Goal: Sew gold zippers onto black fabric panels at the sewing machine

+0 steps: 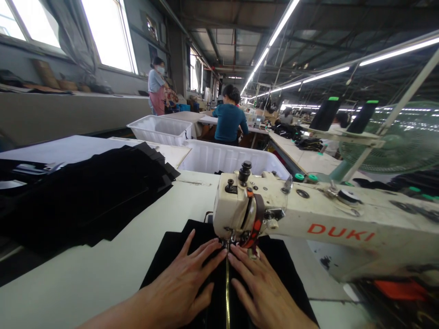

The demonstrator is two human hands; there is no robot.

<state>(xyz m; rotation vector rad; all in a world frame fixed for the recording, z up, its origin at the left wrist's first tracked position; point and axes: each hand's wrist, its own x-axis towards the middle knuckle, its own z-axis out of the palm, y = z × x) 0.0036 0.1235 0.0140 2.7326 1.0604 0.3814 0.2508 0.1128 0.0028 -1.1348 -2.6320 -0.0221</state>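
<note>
Black fabric (171, 256) lies flat on the sewing table, with a gold zipper (227, 292) running down its middle toward me. My left hand (188, 272) rests palm down on the fabric left of the zipper, fingers spread. On the other side my right hand (255, 278) lies flat, fingers stretched out, its fingertips close to the presser foot. The head of the cream sewing machine (236, 205) stands over the top end of the zipper. Its needle area (227, 242) sits between my fingertips and is partly hidden by them.
A large stack of black fabric pieces (89, 196) covers the table at left. Behind the machine stand white plastic bins (236, 153) (161, 128). Black thread cones (325, 114) and a green fan (394, 137) are at right. Two people (228, 119) (157, 87) are farther back.
</note>
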